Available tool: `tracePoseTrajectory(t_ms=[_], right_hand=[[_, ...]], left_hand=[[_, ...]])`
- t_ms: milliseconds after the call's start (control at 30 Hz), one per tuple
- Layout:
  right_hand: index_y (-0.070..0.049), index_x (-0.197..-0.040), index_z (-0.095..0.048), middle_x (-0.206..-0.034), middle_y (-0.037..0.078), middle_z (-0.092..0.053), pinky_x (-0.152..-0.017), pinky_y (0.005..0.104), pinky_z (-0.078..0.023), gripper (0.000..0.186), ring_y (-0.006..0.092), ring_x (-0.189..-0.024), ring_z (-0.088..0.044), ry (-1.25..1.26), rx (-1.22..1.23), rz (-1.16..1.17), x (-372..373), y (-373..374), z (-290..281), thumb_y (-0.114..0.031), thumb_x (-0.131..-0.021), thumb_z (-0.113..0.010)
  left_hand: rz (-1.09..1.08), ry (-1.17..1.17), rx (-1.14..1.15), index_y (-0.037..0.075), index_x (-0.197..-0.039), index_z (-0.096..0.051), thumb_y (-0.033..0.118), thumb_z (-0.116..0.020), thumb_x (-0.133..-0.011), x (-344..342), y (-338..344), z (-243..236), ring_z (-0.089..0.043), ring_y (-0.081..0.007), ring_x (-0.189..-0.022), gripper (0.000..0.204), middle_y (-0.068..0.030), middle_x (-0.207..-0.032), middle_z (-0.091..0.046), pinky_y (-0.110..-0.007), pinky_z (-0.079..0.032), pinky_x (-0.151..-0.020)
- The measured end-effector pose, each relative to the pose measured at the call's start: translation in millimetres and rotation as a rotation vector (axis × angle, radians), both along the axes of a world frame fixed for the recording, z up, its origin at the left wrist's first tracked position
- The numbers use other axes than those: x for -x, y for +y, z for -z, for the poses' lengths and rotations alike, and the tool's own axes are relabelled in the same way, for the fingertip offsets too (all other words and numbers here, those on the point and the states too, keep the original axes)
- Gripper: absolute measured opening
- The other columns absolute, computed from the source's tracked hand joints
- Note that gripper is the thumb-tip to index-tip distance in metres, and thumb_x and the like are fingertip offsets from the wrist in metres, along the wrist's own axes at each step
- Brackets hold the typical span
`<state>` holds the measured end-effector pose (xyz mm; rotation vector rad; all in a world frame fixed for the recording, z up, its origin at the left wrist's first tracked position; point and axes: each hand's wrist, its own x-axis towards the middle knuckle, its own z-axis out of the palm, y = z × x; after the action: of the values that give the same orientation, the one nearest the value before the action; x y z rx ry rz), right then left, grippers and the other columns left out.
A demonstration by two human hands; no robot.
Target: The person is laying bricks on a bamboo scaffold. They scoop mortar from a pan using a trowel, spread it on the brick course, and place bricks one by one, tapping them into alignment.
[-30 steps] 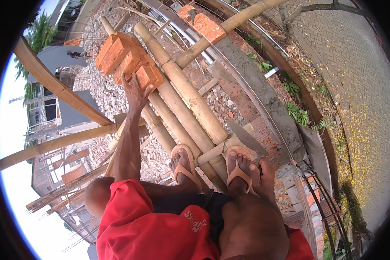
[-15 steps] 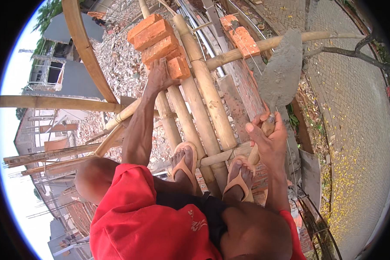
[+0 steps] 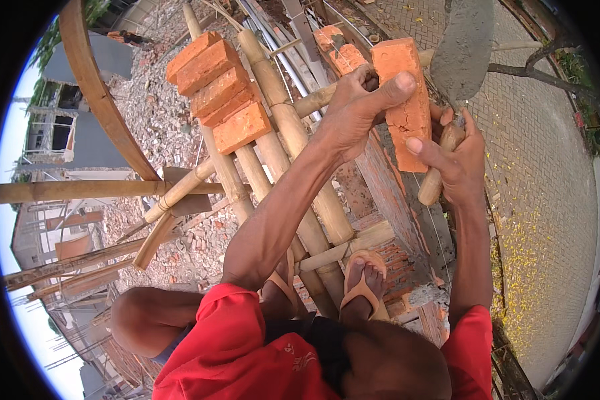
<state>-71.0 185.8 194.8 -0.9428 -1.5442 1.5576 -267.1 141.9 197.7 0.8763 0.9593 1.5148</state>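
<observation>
My left hand (image 3: 353, 113) is closed on an orange-red brick (image 3: 401, 110), its thumb across the upper face. A crack runs over the lower part of that brick. In my right hand (image 3: 463, 167) is a trowel (image 3: 461, 57), gripped by its wooden handle, with the grey blade pointing away from me. The right thumb also rests against the brick's lower edge. Several more bricks (image 3: 217, 93) lie in a row on the bamboo poles, left of my left forearm. Some of my left fingers are hidden behind the brick.
My sandalled feet stand on bamboo poles (image 3: 320, 180), with rubble (image 3: 167, 87) below on the left. Beside them runs a brick wall (image 3: 400, 193) with a taut string along it and bricks (image 3: 347, 59) at its far part. Paving (image 3: 533, 153) lies to the right, under a dark branch (image 3: 547, 80).
My left hand has lifted a brick from the row and brought it right, next to the trowel. My right hand has moved up and right, and its thumb now meets the brick.
</observation>
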Motion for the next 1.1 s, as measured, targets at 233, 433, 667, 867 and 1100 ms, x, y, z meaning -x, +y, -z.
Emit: tracePoseTrajectory(t_ms=[233,433,667,867,1100], right_hand=[[0.005,-0.113,-0.058,-0.096,0.019,-0.074,-0.081,0.0397,-0.059,0.069,0.0259,-0.088,-0.075,-0.547,-0.178,0.263,-31.6,54.8,40.8,-0.033,-0.067,-0.094],[0.002,-0.106,-0.058,-0.093,0.025,-0.073,-0.080,0.0491,-0.059,0.062,0.0414,-0.087,-0.074,-0.877,-0.131,0.145,2.8,36.7,119.1,-0.035,-0.068,-0.089],[0.003,-0.101,-0.058,-0.094,0.025,-0.070,-0.080,0.0522,-0.057,0.053,0.0439,-0.092,-0.071,-0.883,-0.268,0.099,45.2,35.2,144.2,-0.034,-0.076,-0.087],[0.005,-0.100,-0.059,-0.098,0.025,-0.069,-0.083,0.0503,-0.057,0.048,0.0432,-0.097,-0.069,-0.810,-0.405,0.066,45.4,39.8,157.6,-0.026,-0.077,-0.087],[0.007,-0.098,-0.059,-0.092,0.028,-0.068,-0.078,0.0513,-0.056,0.044,0.0433,-0.089,-0.071,-0.753,-0.332,-0.028,40.0,49.1,156.8,-0.023,-0.079,-0.085]], left_hand=[[-0.569,0.044,0.199,-0.006,-0.158,-0.033,0.044,-0.062,-0.104,58.6,3.5,21.5,-0.021,-0.0329,-0.158,0.079,-0.0214,-0.166,-0.031,-0.049,-0.014,-0.129],[-0.578,-0.022,0.590,-0.009,-0.147,-0.049,0.020,-0.059,-0.106,2.6,-6.3,138.2,-0.055,-0.0219,-0.126,0.051,-0.0164,-0.136,-0.060,-0.040,-0.041,-0.112],[-0.451,0.162,0.498,-0.012,-0.157,-0.035,0.023,-0.066,-0.105,-36.5,23.1,193.2,-0.058,-0.0213,-0.125,0.069,-0.0172,-0.143,-0.060,-0.036,-0.044,-0.110],[-0.466,0.333,0.534,-0.005,-0.154,-0.047,0.013,-0.065,-0.104,-37.4,29.8,202.2,-0.060,-0.0183,-0.119,0.056,-0.0161,-0.143,-0.064,-0.032,-0.047,-0.104],[-0.452,0.098,0.472,-0.004,-0.158,-0.041,0.014,-0.064,-0.106,-37.6,31.3,203.0,-0.058,-0.0156,-0.120,0.060,-0.0145,-0.143,-0.061,-0.032,-0.046,-0.106]])
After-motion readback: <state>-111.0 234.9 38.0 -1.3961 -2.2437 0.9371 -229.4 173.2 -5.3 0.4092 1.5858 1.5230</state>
